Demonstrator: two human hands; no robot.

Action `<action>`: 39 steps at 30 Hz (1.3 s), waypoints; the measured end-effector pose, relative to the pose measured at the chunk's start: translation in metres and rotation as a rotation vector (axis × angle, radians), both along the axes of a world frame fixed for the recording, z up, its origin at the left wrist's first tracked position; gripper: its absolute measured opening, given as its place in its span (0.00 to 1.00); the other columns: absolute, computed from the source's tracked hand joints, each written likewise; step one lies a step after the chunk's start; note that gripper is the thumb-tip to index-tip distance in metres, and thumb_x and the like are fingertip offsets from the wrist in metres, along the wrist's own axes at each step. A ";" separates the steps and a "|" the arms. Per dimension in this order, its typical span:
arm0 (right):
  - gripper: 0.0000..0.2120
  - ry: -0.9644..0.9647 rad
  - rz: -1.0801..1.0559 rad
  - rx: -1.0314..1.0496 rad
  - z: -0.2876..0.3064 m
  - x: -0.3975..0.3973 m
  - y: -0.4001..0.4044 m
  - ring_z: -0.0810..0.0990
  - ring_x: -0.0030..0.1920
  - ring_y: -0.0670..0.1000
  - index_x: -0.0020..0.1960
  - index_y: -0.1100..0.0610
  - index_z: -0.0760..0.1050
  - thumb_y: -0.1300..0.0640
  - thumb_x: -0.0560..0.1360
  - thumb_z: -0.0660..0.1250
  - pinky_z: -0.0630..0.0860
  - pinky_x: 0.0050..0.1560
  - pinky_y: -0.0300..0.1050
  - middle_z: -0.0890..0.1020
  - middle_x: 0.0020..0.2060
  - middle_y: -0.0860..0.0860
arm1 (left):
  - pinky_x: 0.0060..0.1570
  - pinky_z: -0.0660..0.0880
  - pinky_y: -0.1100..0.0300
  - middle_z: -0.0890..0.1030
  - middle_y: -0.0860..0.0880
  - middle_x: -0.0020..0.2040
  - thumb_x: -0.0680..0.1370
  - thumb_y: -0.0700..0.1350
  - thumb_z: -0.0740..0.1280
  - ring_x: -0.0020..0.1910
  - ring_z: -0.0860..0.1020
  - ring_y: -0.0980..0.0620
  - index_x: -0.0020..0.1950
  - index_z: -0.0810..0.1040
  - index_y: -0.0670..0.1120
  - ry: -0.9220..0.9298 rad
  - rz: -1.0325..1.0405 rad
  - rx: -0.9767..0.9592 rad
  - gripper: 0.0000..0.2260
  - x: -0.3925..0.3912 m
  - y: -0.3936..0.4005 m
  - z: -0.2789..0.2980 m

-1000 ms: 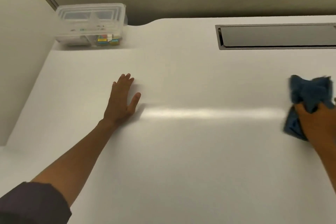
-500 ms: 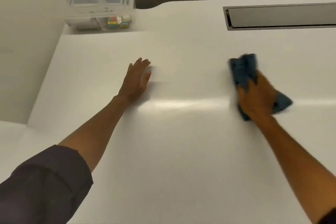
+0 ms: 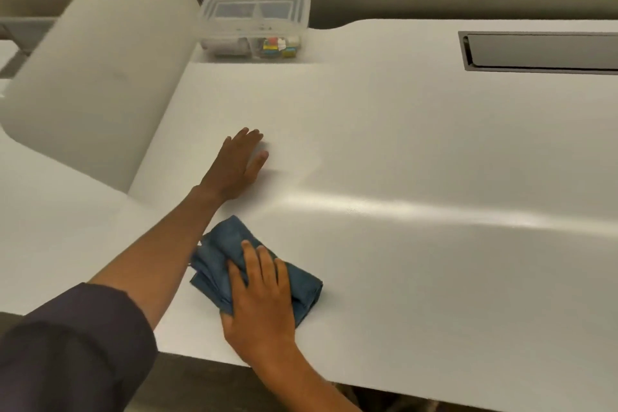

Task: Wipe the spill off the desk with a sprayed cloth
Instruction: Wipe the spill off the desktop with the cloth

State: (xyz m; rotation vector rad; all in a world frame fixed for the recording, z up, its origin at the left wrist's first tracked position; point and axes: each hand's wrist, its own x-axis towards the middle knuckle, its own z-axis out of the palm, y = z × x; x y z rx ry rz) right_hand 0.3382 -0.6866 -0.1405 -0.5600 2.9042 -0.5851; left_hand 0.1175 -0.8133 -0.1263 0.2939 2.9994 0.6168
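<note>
Cloth [image 3: 217, 257], blue and folded, near the counter's [image 3: 434, 244] front edge under the flat, spread fingers of the right hand [image 3: 261, 298], left hand [image 3: 237, 167] flat and empty just behind as a brace: best pushed in overlapping strokes under even palm pressure.

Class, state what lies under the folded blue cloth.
The white desk top lies under the folded blue cloth, which the right hand presses down. Any spill beneath is covered.

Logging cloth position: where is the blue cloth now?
Head view: the blue cloth lies left of centre near the front edge of the desk, pressed under the right hand, beside the left forearm; the left hand rests flat farther back.
</note>
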 end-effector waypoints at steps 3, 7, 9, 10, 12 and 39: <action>0.36 -0.026 0.046 0.034 -0.005 0.005 0.002 0.68 0.70 0.55 0.66 0.47 0.73 0.40 0.60 0.73 0.64 0.70 0.56 0.67 0.74 0.52 | 0.75 0.49 0.51 0.63 0.45 0.78 0.81 0.56 0.52 0.79 0.56 0.47 0.77 0.63 0.41 -0.012 -0.006 0.001 0.28 0.010 0.012 -0.001; 0.34 0.041 0.029 0.033 -0.010 -0.007 0.026 0.70 0.62 0.53 0.63 0.45 0.74 0.40 0.59 0.75 0.68 0.61 0.54 0.70 0.70 0.51 | 0.74 0.47 0.56 0.60 0.46 0.80 0.82 0.55 0.54 0.79 0.55 0.48 0.76 0.65 0.43 0.008 0.017 0.029 0.26 0.015 0.020 -0.013; 0.31 0.072 -0.036 0.015 -0.008 -0.017 0.049 0.70 0.58 0.53 0.61 0.45 0.75 0.41 0.59 0.76 0.74 0.55 0.52 0.73 0.67 0.51 | 0.75 0.47 0.54 0.59 0.45 0.80 0.83 0.53 0.55 0.79 0.54 0.48 0.77 0.64 0.43 0.023 0.014 0.010 0.24 0.014 0.018 -0.017; 0.30 0.084 -0.086 0.009 -0.007 -0.023 0.065 0.70 0.56 0.53 0.60 0.46 0.76 0.41 0.60 0.76 0.75 0.52 0.51 0.74 0.66 0.51 | 0.75 0.48 0.53 0.60 0.45 0.79 0.84 0.52 0.56 0.79 0.55 0.47 0.76 0.65 0.42 0.035 0.006 -0.007 0.23 0.013 0.018 -0.018; 0.30 0.133 -0.205 0.015 -0.008 -0.039 0.111 0.72 0.56 0.55 0.62 0.47 0.76 0.43 0.62 0.75 0.75 0.50 0.52 0.75 0.66 0.52 | 0.75 0.51 0.49 0.62 0.44 0.79 0.83 0.53 0.55 0.79 0.57 0.46 0.75 0.66 0.42 0.057 0.000 -0.035 0.24 0.013 0.020 -0.018; 0.24 0.182 -0.358 -0.009 0.006 -0.027 0.168 0.78 0.57 0.62 0.59 0.51 0.76 0.50 0.64 0.60 0.65 0.56 0.53 0.78 0.63 0.57 | 0.75 0.40 0.38 0.42 0.54 0.82 0.75 0.72 0.45 0.80 0.40 0.50 0.80 0.47 0.60 -0.029 0.027 -0.279 0.35 0.013 0.028 -0.022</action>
